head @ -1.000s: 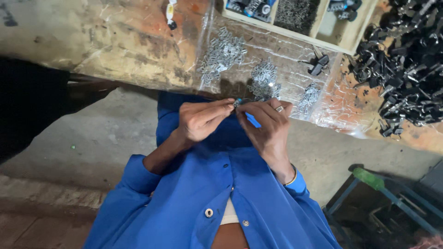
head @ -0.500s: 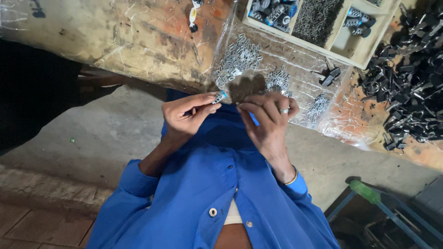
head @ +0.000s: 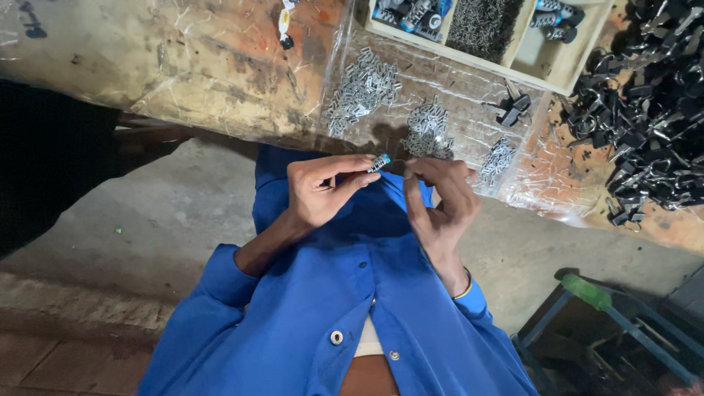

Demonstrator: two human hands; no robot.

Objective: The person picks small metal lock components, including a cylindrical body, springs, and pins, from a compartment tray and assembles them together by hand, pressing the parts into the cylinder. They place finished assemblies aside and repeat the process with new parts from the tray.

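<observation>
1. Right now the left hand [head: 319, 192] pinches a small blue-and-silver cylindrical part [head: 379, 162] at its fingertips, just off the workbench's near edge [head: 220, 125].
2. Right hand [head: 440, 199] has its fingers curled shut beside that part (contents hidden).
3. Piles of small silvery metal pieces [head: 363, 88] lie near that edge.

shirt [head: 352, 308]: bright blue, pale buttons
part [head: 379, 162]: blue and silver
clips [head: 363, 88]: silver-grey
tray [head: 546, 73]: pale wood
bench [head: 183, 66]: orange-brown, scuffed
</observation>
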